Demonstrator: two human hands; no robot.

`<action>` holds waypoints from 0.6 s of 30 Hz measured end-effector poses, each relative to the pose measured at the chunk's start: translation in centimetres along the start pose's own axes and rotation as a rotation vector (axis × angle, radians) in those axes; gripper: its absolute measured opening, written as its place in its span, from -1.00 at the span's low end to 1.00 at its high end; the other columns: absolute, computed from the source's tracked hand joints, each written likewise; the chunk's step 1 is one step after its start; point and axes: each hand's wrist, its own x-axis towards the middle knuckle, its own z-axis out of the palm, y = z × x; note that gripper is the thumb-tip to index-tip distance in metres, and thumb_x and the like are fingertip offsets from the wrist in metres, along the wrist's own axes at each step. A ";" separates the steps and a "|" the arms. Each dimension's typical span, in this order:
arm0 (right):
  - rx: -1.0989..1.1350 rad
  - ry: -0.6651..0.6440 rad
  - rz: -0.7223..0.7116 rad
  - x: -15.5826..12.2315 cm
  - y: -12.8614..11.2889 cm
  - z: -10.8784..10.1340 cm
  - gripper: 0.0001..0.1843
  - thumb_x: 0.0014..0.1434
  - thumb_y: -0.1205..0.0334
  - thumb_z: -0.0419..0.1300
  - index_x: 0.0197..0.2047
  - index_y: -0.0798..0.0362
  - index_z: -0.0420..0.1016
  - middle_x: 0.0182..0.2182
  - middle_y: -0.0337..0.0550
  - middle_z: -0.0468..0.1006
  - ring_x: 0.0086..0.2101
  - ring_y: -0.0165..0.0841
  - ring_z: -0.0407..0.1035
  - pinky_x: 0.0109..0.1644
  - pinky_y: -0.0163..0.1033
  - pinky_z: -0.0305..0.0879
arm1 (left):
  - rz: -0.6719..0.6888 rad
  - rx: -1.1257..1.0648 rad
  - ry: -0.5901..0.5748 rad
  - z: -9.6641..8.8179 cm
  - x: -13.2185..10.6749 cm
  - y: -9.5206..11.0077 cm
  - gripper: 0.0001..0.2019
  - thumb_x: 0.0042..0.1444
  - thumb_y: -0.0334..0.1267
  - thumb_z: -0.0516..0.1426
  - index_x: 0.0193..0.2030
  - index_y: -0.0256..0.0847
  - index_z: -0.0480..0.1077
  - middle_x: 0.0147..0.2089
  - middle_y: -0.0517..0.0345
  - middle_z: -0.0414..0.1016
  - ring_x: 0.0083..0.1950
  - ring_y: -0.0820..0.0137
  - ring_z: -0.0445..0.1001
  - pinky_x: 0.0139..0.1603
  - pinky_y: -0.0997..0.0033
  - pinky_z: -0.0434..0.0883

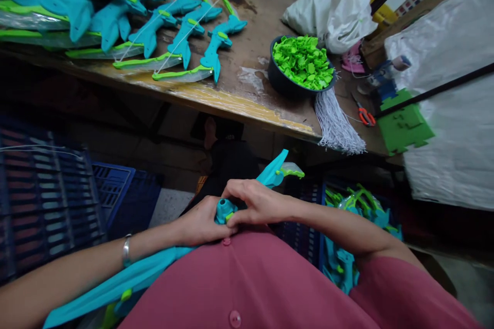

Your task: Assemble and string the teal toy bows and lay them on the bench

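Observation:
Close against the shirt front lies a turquoise plastic toy bow (270, 170) with a lime-green tip. Its long limb (116, 278) runs down to the lower left, under my left forearm. My left hand (198, 220) is closed round the bow's middle, beside a round hollow stub (223, 207). From the other side my right hand (257, 201) grips the same part, fingers over the top. Its thumb presses on a small green plastic piece (229, 216) at the stub. My fingers and palms hide most of the bow's middle.
Strung toy bows (189, 36) are piled at the left of the workbench (254, 69). A dark bowl (278, 79) holds green pieces, beside a bundle of white strings (339, 123) and red-handled cutters (366, 115). Blue crates (116, 190) stand left; another crate (322, 226) with bow parts is right.

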 end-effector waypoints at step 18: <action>-0.136 0.011 0.093 1.2 0.0 0.4 -0.74 0.20 0.30 0.33 -0.08 0.13 0.40 -0.16 -0.07 0.48 -0.23 -0.30 0.38 -0.20 -0.24 0.28 | -0.185 0.059 0.034 -1.5 0.8 0.3 -0.73 0.01 -0.04 0.25 -0.42 -0.20 0.40 -0.39 0.19 0.50 -0.32 0.31 0.40 -0.32 0.39 0.26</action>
